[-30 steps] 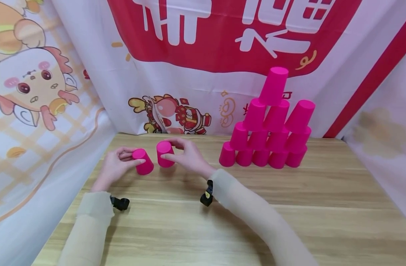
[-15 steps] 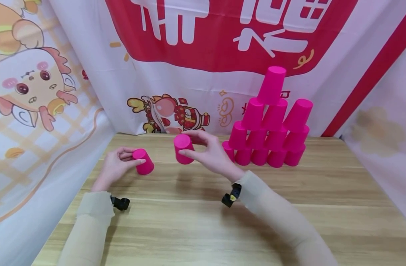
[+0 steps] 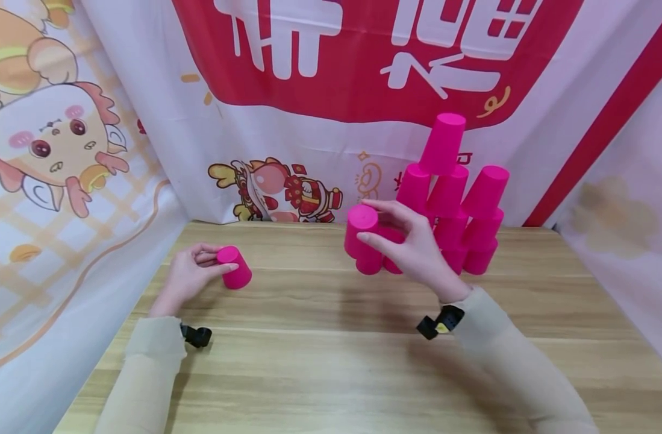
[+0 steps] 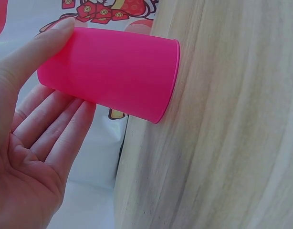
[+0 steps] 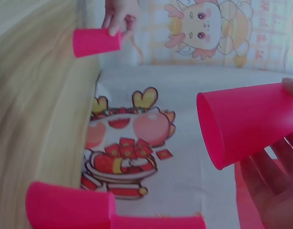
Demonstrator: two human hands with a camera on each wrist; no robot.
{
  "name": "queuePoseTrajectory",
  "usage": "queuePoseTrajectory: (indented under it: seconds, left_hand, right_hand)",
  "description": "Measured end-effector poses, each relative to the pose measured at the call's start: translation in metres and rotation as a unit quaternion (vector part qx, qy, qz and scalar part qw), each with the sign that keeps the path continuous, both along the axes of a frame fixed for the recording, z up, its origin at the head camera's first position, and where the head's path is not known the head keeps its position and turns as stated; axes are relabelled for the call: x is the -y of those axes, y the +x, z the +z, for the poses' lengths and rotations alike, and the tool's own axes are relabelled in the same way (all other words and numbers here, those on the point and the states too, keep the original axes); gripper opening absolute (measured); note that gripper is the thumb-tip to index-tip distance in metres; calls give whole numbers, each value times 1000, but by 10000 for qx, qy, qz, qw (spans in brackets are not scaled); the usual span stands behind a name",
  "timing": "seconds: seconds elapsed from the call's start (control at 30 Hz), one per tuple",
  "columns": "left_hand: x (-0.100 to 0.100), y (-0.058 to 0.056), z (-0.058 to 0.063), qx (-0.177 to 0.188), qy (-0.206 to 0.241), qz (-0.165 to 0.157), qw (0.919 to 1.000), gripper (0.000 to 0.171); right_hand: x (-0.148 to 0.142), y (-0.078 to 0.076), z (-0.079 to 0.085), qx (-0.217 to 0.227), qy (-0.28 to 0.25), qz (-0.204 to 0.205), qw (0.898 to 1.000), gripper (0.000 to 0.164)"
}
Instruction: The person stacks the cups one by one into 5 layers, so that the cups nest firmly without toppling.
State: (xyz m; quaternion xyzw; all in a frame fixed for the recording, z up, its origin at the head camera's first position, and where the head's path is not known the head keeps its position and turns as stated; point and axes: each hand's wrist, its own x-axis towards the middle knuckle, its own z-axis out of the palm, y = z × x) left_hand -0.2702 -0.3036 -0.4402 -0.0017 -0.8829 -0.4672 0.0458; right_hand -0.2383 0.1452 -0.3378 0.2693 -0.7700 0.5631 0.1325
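My left hand pinches an upside-down pink cup by its upper part, thumb on one side and fingers on the other. In the left wrist view, that cup's rim appears to meet the tabletop. With my right hand I hold another inverted pink cup in the air, before the left end of a stepped cup stack. The right wrist view shows this cup's open mouth apart from the stacked cups below. A single cup tops the stack; my right hand hides part of the lower rows.
The wooden table runs up to a printed cloth backdrop behind the stack. Another patterned cloth hangs on the left. A cup at the right of the third row has nothing on it. Each wrist wears a small black camera.
My right hand has carried its cup rightward and upward from beside the left hand to the stack's left end. The left hand and its cup have stayed put.
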Motion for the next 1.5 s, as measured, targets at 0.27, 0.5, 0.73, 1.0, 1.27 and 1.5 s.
queuePoseTrajectory:
  seconds: [0.27,0.5,0.73,1.0,1.27,1.5]
  left_hand:
    - [-1,2,1,-4,40,-53,10000,71]
    - [-1,2,1,-63,-25,-10,10000,71]
    - [-1,1,-1,-26,31,-6,10000,68]
    - [0,-1,-3,-7,8,0,10000,66]
    - [0,1,-2,-63,-6,-41,10000,64]
    - [-1,0,-1,-46,41,-52,10000,66]
  right_hand:
    - [-44,14,11,-237,-91,-609,9978,54]
    - [-79,22,23,-530,-490,-1230,9898,55]
    - [-106,26,43,-624,-1788,-1520,9701,48]
    - [-118,27,81,-1303,-2743,-1733,9369,47]
    - [-133,4,113,-517,-2514,-2250,9399,54]
    - [-148,-33,108,185,-1984,-2362,9510,57]
